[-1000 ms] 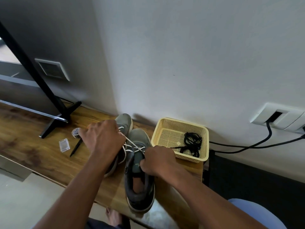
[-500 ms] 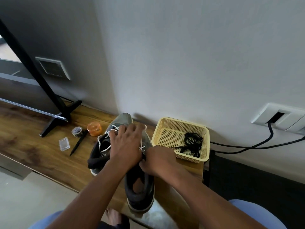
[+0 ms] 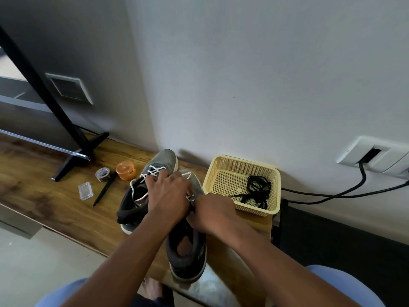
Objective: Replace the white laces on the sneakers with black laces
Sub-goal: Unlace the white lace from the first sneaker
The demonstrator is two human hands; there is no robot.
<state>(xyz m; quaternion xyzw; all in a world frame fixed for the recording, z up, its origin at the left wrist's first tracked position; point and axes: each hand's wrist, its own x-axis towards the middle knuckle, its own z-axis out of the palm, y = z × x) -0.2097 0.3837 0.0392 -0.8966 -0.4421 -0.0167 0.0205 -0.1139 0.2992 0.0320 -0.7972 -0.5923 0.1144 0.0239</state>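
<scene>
laces (image 3: pixel 152 170) of white cord look soft and limp, best pinched near an eyelet, where left hand (image 3: pixel 169 196) and right hand (image 3: pixel 211 210) curl, grips hidden.

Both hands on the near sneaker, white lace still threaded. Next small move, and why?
Probably draw the next crossing of the white lace out of its eyelets. Both the left hand and right hand sit on the near sneaker, white lace still threaded, and the black laces lie untouched in the basket.

Both hands (image 3: pixel 170 196) on right sneaker's (image 3: pixel 188 251) white lace (image 3: pixel 190 197)
</scene>
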